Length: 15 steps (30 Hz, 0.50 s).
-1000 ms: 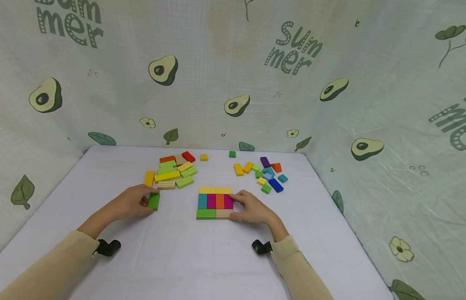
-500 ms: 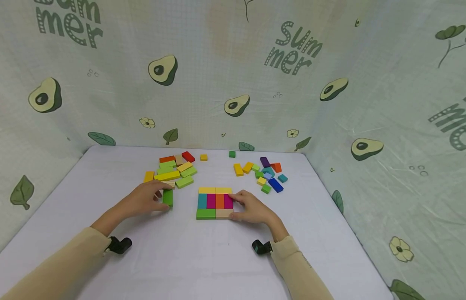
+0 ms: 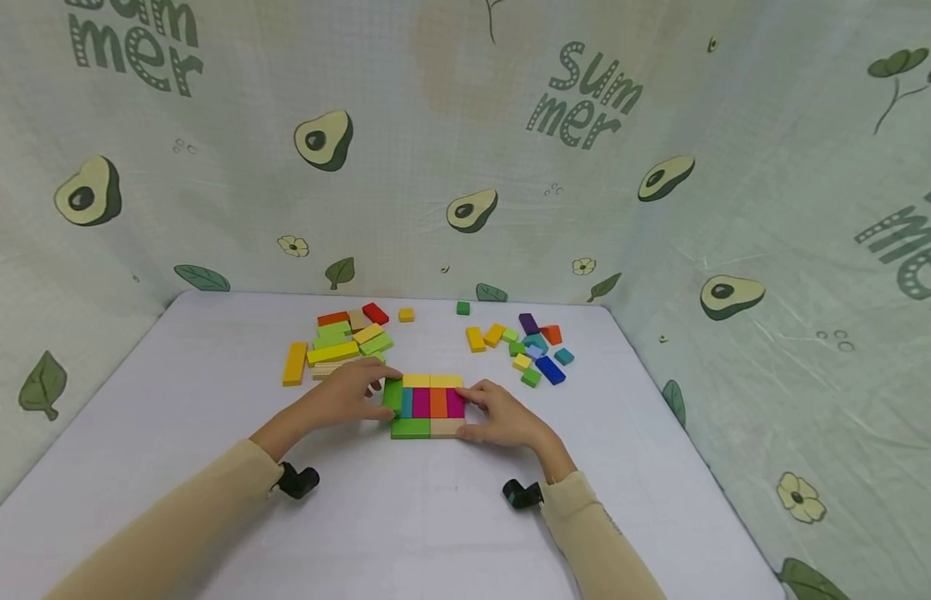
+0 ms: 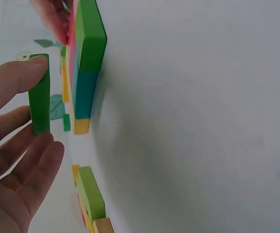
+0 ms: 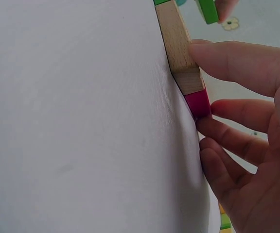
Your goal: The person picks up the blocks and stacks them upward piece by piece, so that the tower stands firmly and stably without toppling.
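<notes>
My left hand (image 3: 341, 398) pinches a green rectangular block (image 4: 40, 97) between thumb and fingertips, raised over the left side of a flat block rectangle. In the head view this block partly hides the teal block (image 3: 407, 402) at that end. The rectangle has yellow blocks (image 3: 417, 381) along the back, magenta (image 3: 421, 402) and orange (image 3: 438, 402) ones in the middle, and a green block (image 3: 410, 428) in front. My right hand (image 3: 506, 417) holds its right edge, the thumb on the plain wooden block (image 5: 175, 39) and fingers against the magenta end block (image 5: 198, 104).
Several green, yellow, red and wooden blocks (image 3: 333, 353) lie in a group at the back left. Another group of small coloured blocks (image 3: 535, 350) lies at the back right. A patterned cloth (image 3: 405, 167) hangs behind the white table (image 3: 435, 533).
My left hand has carried the green block rightward from beside the left group to the rectangle's left side. My right hand stays at the rectangle's right edge.
</notes>
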### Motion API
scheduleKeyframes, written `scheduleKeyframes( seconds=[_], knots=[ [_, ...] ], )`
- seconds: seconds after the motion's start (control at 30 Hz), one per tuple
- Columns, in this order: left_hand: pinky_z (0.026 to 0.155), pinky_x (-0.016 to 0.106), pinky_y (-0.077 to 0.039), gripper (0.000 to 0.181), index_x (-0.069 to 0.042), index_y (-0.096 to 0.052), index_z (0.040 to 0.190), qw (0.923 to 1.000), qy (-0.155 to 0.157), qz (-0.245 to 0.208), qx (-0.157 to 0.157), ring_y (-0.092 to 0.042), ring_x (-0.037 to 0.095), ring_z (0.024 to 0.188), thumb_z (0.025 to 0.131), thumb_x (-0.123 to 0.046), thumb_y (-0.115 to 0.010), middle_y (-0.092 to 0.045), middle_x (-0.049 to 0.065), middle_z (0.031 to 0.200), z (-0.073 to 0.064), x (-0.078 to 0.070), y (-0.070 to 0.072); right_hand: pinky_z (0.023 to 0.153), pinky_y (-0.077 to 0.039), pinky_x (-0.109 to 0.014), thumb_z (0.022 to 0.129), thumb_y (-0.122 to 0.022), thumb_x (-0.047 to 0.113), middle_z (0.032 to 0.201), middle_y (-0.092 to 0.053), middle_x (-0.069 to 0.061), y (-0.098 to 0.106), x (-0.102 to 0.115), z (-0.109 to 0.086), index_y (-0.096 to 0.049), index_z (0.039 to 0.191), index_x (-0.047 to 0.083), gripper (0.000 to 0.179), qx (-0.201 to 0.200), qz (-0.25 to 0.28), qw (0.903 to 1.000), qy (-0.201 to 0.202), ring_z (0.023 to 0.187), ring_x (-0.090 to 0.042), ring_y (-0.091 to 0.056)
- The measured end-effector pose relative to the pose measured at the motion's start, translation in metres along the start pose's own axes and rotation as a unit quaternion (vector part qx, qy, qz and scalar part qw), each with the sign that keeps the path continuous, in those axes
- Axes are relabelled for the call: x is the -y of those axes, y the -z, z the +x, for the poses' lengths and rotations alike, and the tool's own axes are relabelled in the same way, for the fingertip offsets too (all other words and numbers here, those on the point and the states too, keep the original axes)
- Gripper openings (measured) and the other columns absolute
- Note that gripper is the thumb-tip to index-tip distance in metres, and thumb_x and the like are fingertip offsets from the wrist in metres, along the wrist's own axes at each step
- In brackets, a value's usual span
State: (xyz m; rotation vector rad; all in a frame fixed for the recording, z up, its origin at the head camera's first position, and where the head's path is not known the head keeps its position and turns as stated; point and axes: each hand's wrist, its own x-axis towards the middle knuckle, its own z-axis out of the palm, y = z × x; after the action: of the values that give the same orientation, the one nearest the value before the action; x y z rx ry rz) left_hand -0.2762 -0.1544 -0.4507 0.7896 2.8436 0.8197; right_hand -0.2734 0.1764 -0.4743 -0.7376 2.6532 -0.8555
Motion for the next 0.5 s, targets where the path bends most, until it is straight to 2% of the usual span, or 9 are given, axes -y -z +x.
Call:
scheduleKeyframes(
  seconds=[0.23, 0.5],
  knots=[
    [0.091, 0.034, -0.061, 0.059, -0.019, -0.069, 0.140, 0.9999, 0.007, -0.001, 0.010, -0.064, 0.018, 0.111, 0.087, -0.036, -0.089, -0.068, 0.000, 0.129, 0.015, -0.011, -0.015, 0.112, -0.049, -0.046, 0.094, -0.081, 0.042, 0.139, -0.057, -0.004, 0.001, 0.000, 0.001, -0.053, 0.158, 0.019, 0.073, 0.001, -0.001, 1.0000, -0.001, 0.126, -0.021, -0.052],
    [0.103, 0.045, -0.058, 0.061, -0.018, -0.069, 0.142, 0.9995, 0.022, 0.016, 0.015, -0.061, 0.023, 0.121, 0.087, -0.035, -0.090, -0.067, 0.004, 0.134, 0.020, -0.019, -0.022, 0.112, -0.049, -0.047, 0.094, -0.081, 0.042, 0.139, -0.057, -0.005, 0.001, -0.001, 0.001, -0.053, 0.158, 0.018, 0.073, 0.004, 0.000, 1.0000, 0.000, 0.126, -0.022, -0.053]
  ],
)
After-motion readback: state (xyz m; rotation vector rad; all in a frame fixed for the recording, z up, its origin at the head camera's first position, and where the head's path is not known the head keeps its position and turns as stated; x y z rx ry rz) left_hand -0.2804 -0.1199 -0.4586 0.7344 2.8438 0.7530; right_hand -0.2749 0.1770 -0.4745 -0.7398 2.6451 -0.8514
